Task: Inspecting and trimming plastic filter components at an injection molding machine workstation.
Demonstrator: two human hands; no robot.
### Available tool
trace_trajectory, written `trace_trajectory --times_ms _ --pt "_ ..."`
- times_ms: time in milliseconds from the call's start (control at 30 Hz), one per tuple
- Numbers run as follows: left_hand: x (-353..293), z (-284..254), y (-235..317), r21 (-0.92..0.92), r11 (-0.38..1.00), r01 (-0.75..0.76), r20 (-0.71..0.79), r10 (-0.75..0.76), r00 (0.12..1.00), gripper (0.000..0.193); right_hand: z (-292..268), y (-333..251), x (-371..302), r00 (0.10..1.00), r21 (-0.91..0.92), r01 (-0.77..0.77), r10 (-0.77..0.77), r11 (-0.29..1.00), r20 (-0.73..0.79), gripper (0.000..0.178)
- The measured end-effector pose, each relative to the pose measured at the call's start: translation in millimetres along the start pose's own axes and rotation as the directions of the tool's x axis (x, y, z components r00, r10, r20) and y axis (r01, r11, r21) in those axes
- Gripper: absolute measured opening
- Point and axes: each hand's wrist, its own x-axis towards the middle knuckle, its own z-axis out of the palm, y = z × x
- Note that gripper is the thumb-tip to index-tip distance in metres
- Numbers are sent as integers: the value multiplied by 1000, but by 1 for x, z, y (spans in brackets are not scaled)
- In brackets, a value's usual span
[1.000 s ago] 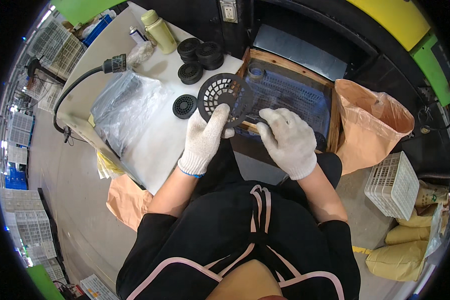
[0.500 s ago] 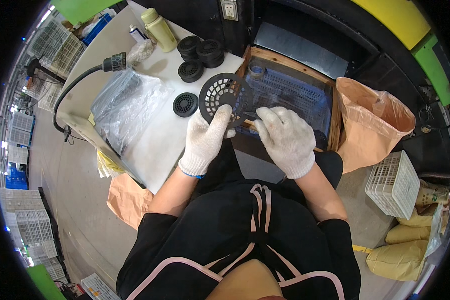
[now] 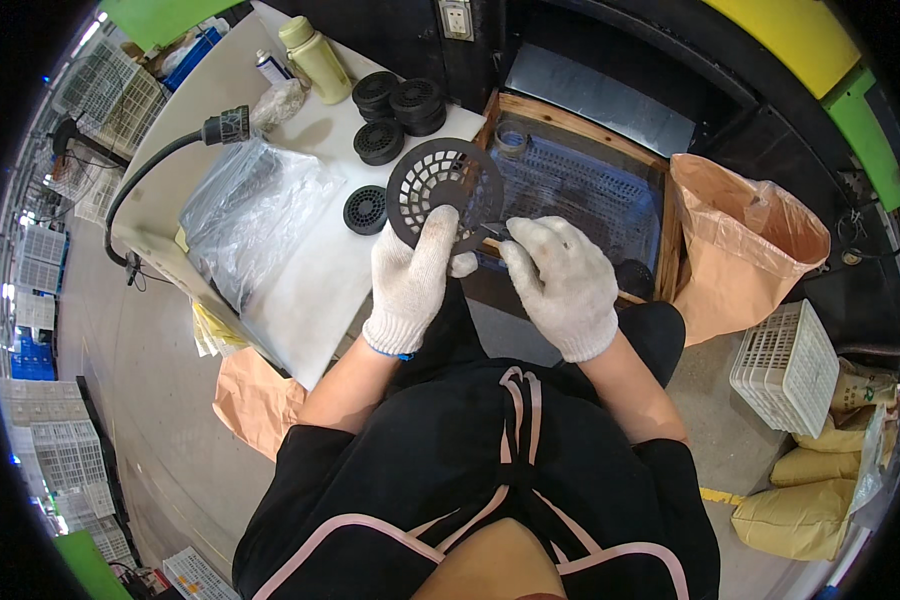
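Note:
Pinched upright by its lower rim, a round black plastic grille (image 3: 446, 190) is in my gloved left hand (image 3: 415, 275). The thumb lies across its front, and a fingertip shows past the lower edge. My right hand (image 3: 564, 285), gloved too, is closed on a small dark pointed tool (image 3: 495, 230). The tool's tip is at the grille's lower right rim; whether it touches I cannot tell, and its handle is hidden in the fingers. Left of the held grille, a smaller black grille disc (image 3: 366, 210) lies on the white table (image 3: 310, 310).
Stacks of black discs (image 3: 417, 104) stand at the table's back, near a pale green bottle (image 3: 317, 62). A clear plastic bag (image 3: 245, 225) and a bendy lamp (image 3: 160, 150) are left. Ahead is a wood-framed bin with a blue crate (image 3: 580, 200). A lined paper sack (image 3: 735, 250) stands right.
The grille has shifted slightly left and now faces me a little differently. My right hand has moved slightly left and down, still holding the tool by the grille's rim.

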Motion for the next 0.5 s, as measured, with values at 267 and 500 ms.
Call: trace_trajectory --times_ms 267,500 --pt "9 -5 -7 -154 984 91 71 -81 994 25 -3 -3 2 998 349 -58 44 935 45 21" --pt "3 -2 -3 -80 994 69 25 -67 997 22 -6 9 5 875 640 -477 396 602 279 21"
